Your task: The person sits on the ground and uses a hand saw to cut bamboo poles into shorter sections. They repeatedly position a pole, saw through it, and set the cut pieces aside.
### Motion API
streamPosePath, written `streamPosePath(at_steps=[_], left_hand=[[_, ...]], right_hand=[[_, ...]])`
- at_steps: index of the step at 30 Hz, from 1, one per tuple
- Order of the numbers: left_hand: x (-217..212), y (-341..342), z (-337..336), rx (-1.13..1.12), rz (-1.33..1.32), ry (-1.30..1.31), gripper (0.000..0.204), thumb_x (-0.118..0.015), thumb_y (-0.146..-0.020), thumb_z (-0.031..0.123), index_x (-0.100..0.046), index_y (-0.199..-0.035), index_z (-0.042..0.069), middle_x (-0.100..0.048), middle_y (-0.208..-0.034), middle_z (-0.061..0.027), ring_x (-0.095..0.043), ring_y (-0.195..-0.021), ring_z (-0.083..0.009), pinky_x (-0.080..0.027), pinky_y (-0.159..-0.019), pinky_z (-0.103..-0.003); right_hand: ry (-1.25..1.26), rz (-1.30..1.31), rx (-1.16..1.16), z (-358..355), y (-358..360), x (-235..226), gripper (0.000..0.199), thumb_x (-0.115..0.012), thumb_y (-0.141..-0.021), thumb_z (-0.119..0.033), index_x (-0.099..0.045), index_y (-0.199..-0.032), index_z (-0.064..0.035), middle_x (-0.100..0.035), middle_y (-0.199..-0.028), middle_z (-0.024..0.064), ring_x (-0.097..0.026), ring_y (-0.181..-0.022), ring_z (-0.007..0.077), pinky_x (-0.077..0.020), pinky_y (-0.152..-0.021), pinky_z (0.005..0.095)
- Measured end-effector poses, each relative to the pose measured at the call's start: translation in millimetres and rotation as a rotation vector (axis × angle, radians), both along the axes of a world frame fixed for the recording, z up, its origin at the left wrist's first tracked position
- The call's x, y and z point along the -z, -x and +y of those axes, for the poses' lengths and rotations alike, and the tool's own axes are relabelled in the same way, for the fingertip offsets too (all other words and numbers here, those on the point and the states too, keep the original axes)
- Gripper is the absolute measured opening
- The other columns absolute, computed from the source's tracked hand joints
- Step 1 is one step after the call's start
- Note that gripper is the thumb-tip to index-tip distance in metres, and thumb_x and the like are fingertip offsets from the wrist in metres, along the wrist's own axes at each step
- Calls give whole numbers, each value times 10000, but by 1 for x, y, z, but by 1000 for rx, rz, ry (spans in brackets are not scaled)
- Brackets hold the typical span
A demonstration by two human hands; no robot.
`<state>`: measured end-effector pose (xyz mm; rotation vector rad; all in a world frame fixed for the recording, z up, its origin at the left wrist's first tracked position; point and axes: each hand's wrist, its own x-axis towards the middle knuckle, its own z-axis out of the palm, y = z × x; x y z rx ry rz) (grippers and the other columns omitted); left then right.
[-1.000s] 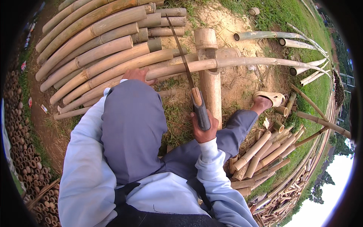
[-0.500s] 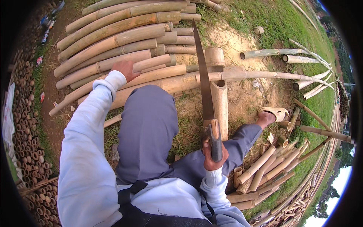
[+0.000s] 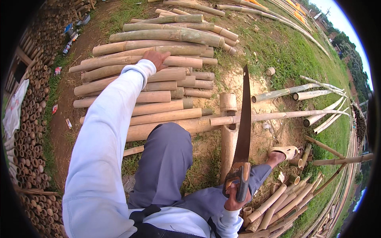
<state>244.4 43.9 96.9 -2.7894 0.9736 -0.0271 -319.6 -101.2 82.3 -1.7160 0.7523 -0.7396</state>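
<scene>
My left hand is closed over a bamboo pole that lies across the stack of cut bamboo on the far left side. The fingertips are partly hidden. In my right hand is the grip of a handsaw, its long dark blade pointing away from me and up. Behind the blade, a long thin bamboo pole rests across a notched upright bamboo post. The blade looks apart from the pole, though the overlap makes this hard to judge.
My bent knee is beside the stack; my other leg, in a beige clog, stretches right. Short bamboo offcuts lie at the lower right. Longer poles lie on the grass. Many bamboo ends are piled at far left.
My left hand has moved farther away over the stack, carrying the bamboo pole with it. The saw has shifted right and its blade leans more to the right. The view has turned.
</scene>
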Motion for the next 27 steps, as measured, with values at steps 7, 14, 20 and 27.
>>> streamPosePath(at_steps=[7, 14, 20, 27], left_hand=[[8, -33, -42, -86, -84, -9, 698, -718, -912, 431, -415, -1514, 247, -435, -1538, -77, -373, -1436, -305, -355, -1127, -522], [69, 41, -76, 146, 152, 271, 502, -671, -942, 409, -563, -1326, 105, -580, -1382, -173, -548, -1281, -359, -445, -1066, -470], [106, 208, -184, 246, 658, 27, 678, -697, -845, 574, -607, -1171, -13, -679, -1139, -233, -643, -1105, -417, -502, -966, -487], [147, 229, -205, 248, 587, 23, 544, -715, -846, 332, -578, -1264, 11, -687, -1195, -223, -647, -1154, -393, -513, -982, -480]], right_hand=[[113, -13, 63, -10, 8, 4, 119, -665, -893, -20, -606, -961, 58, -606, -636, 70, -565, -529, 123, -452, -516, 255], [88, -60, 269, -12, 13, -13, 106, -665, -898, -12, -632, -977, 50, -635, -710, 68, -578, -582, 99, -449, -530, 240], [162, -26, 471, -24, 37, -28, 90, -616, -961, -39, -606, -908, 32, -562, -632, 73, -547, -564, 144, -447, -557, 266], [222, 26, 630, -27, 92, -36, 36, -641, -922, -1, -621, -907, 26, -614, -646, 52, -585, -578, 117, -465, -550, 267]])
